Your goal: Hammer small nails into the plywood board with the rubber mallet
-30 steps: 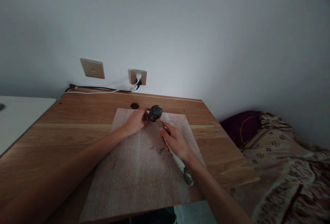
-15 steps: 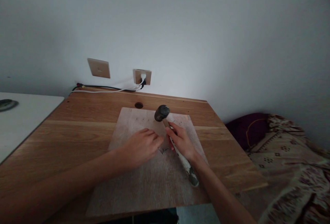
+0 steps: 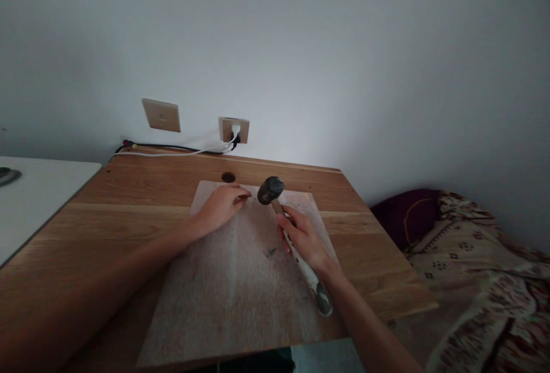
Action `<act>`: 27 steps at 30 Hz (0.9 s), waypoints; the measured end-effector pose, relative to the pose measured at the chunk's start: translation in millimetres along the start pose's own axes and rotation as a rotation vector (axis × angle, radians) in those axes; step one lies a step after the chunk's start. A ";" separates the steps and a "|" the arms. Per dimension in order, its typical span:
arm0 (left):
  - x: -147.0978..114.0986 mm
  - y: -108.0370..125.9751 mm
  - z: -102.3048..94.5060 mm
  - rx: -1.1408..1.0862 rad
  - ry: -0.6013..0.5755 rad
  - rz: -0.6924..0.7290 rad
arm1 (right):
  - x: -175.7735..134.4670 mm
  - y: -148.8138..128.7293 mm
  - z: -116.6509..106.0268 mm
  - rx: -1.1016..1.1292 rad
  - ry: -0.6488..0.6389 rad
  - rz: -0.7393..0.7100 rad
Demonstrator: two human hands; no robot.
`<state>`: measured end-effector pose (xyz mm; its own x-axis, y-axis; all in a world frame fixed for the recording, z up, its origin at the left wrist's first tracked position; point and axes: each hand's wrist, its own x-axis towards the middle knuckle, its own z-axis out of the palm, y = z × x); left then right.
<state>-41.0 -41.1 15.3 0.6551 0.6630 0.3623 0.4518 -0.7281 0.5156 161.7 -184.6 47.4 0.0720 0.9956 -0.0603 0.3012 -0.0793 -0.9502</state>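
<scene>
My right hand [image 3: 303, 235] is wrapped round the handle of a hammer [image 3: 271, 191], below its dark, stubby head. The handle's whitish lower part slants down toward me, ending in a grey butt. Under both hands lies a pale wooden board [image 3: 223, 298]. My left hand [image 3: 221, 207] rests near the board's far left part, fingertips pinched together just left of the hammer head. Whatever lies between those fingertips is too small to make out. A few small dark slivers, perhaps nails [image 3: 270, 253], show on the board between the hands.
The board lies on a wooden table [image 3: 107, 235] with a round cable hole [image 3: 228, 177]. Cables [image 3: 172, 149] run along the wall to a socket [image 3: 234, 130]. A white surface [image 3: 43, 195] adjoins at left. Patterned bedding [image 3: 464, 258] lies at right.
My left hand has moved away from the middle of the board, forward and left, uncovering the small dark slivers. The right hand and hammer have hardly moved.
</scene>
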 end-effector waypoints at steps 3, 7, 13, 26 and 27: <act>3.9 -9.0 3.3 -0.084 0.000 -0.046 | 2.2 -0.9 2.9 0.024 -0.001 0.013; 2.1 -7.5 6.6 -0.108 0.025 -0.060 | 3.2 -0.8 6.3 0.024 -0.009 0.019; 3.1 -9.4 7.2 -0.066 0.011 -0.031 | 4.5 1.2 9.5 0.033 -0.004 0.021; 4.3 -13.3 8.0 -0.151 0.036 -0.117 | 15.9 -7.8 16.9 -0.031 -0.051 -0.034; 4.3 -13.2 7.9 -0.149 0.038 -0.122 | 16.5 -7.5 17.7 -0.031 -0.050 -0.038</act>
<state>-39.3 -30.0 3.9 0.5764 0.7528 0.3179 0.4296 -0.6101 0.6658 143.8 -166.6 48.1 0.0127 0.9991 -0.0405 0.3322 -0.0424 -0.9423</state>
